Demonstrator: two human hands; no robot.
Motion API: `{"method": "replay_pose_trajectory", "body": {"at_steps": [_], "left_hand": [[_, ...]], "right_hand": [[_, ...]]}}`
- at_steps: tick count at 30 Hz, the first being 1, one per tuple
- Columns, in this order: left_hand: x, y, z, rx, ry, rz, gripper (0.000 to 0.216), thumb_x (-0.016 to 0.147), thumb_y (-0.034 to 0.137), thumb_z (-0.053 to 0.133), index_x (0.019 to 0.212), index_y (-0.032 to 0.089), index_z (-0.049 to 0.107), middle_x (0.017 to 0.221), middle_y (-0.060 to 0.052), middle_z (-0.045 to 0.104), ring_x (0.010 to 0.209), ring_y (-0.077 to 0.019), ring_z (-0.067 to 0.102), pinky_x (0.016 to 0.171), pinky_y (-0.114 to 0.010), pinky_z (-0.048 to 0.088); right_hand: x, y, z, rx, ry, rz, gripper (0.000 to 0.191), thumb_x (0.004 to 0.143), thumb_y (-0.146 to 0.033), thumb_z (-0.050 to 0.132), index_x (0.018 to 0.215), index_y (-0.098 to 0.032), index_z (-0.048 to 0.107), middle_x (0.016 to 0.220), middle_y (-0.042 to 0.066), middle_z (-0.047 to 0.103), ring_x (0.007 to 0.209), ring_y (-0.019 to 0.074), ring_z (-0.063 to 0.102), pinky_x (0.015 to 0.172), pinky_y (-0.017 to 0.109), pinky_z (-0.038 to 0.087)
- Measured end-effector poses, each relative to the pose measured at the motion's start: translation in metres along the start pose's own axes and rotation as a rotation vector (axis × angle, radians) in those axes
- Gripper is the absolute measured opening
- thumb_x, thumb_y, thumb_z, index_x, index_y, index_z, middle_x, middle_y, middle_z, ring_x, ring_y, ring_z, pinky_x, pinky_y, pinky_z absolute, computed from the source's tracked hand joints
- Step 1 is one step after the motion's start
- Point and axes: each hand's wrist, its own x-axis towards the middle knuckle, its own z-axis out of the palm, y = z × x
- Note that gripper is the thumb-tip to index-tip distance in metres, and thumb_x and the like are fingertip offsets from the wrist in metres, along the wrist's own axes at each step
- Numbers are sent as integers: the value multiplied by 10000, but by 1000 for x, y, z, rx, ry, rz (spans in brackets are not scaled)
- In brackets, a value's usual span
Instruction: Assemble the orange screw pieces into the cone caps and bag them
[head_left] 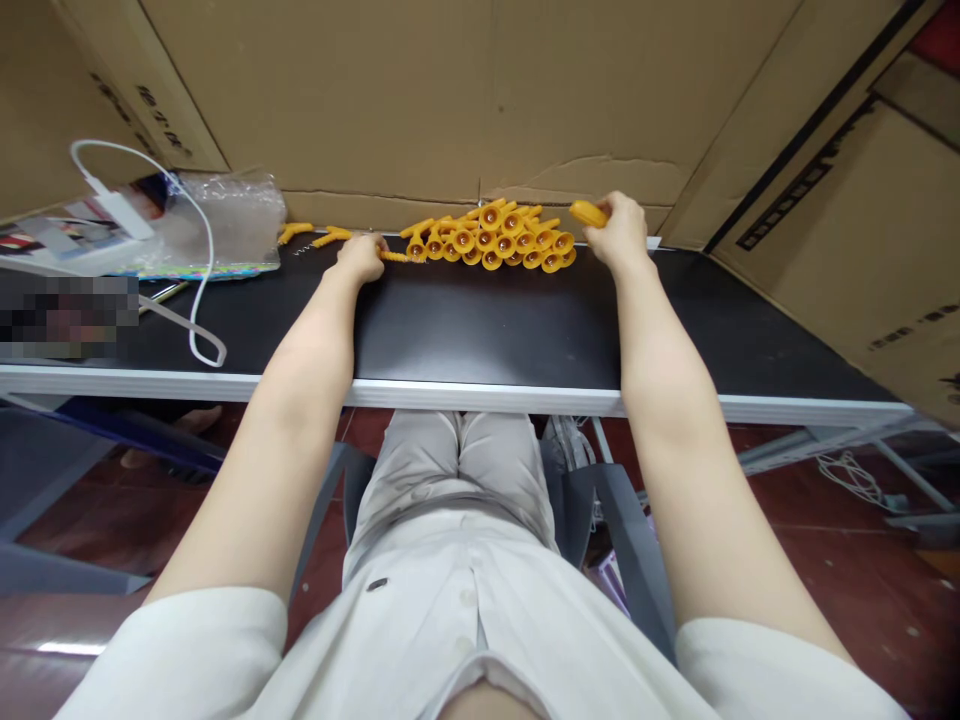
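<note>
A heap of yellow plastic pieces (504, 243) with round, cup-like open ends lies at the back of the black table, most of the cups facing me. Left of the heap, my left hand (363, 258) is closed low over the tabletop on a thin yellow ridged rod (394, 257), which points right toward the heap. My right hand (624, 232), at the heap's right end, grips a yellow rounded piece (589, 213) raised off the table. Two more yellow branched pieces (332, 236) lie beyond my left hand, with small thin bits near them that I cannot make out.
Cardboard (465, 110) walls the table's back and right side. At the left are clear plastic packaging (225, 215), a white cable (206, 290) and a white plug (126, 214). The table's pale metal front edge (487, 396) runs just above my lap.
</note>
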Motion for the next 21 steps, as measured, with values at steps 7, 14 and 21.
{"method": "replay_pose_trajectory", "body": {"at_steps": [7,14,21], "left_hand": [[1,12,-5,-33,45,141,489,995,173,579,1471,192,685,1510,-172,627,1401,-338,663,1309,-454,461],[-15,46,-4,-32,-18,259,451,962,174,613,1400,219,711,1462,-165,631,1398,-370,660,1286,-477,465],[-26,60,-3,-33,-25,292,446,931,193,644,1370,214,721,1385,-148,639,1375,-369,659,1276,-467,457]], "right_hand": [[-15,-43,21,86,-178,-435,482,930,-523,800,1353,-297,750,1431,136,729,1392,457,631,1270,659,471],[-27,-58,50,90,-340,-537,528,853,-527,881,1298,-246,841,1309,137,805,1279,432,712,1192,623,535],[-27,-56,49,107,-321,-549,480,849,-504,872,1268,-271,865,1220,109,830,1222,412,732,1145,615,576]]}}
